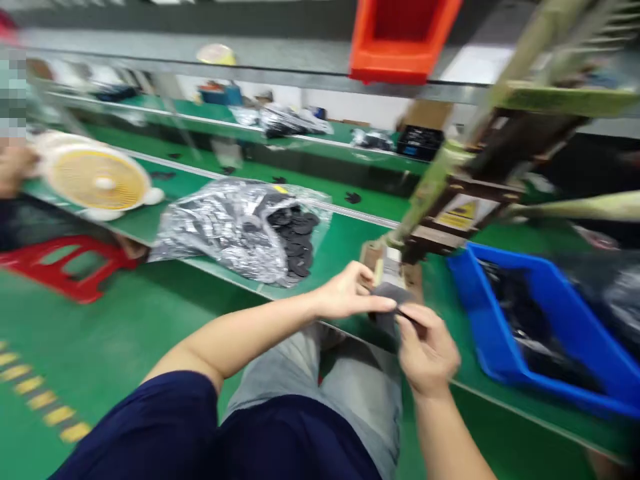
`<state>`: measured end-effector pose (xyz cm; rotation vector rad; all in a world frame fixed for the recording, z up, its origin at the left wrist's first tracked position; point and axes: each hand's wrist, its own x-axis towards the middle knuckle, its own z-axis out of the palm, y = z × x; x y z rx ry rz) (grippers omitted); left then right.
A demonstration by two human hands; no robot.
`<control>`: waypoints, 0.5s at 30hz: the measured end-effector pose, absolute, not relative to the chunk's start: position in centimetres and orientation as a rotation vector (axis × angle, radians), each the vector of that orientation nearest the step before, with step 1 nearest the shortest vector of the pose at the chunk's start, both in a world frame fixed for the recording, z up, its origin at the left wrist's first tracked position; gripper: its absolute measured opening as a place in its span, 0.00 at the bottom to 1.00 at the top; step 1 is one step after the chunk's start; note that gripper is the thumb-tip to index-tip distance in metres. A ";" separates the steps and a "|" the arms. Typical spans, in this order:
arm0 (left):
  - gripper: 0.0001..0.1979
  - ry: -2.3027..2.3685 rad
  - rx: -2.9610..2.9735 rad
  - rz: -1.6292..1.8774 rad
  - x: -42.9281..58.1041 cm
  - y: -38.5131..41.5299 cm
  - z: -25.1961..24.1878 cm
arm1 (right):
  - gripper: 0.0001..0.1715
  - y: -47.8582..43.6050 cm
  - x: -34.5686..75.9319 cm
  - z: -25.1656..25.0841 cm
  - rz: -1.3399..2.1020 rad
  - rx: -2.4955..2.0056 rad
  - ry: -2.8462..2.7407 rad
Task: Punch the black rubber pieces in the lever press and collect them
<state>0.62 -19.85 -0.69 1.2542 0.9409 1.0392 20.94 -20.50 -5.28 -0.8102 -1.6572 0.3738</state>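
Note:
At the bench's front edge, my left hand (353, 293) is closed on one side of a dark grey flat piece (393, 292), its thumb stretched along it. My right hand (429, 347) pinches the same piece from the right. Blur hides its exact kind. Right behind it stands the base of a hand press (450, 193), with a pale metal block (391, 263) by my fingers; whether the piece touches that block I cannot tell. To the left lies an open clear plastic bag (220, 227), black flat round parts (296, 243) spilling at its mouth.
A blue bin (470, 320) with black parts stands on the right. An orange bin (387, 63) hangs overhead. Left are a yellow-and-white fan (95, 177), a red stool (75, 267) and another person's hand (15, 167). Several black pieces lie on the green strip (315, 190) behind.

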 end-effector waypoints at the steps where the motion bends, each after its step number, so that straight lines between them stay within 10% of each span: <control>1: 0.30 0.848 1.200 0.930 0.2 -19.9 -1.0 | 0.15 -20.3 20.8 -5.6 0.392 -0.786 -1.642; 15: 0.13 2.386 1.401 1.439 -29.8 -19.9 2.0 | 0.20 -21.0 23.1 -8.3 0.745 -1.225 -1.760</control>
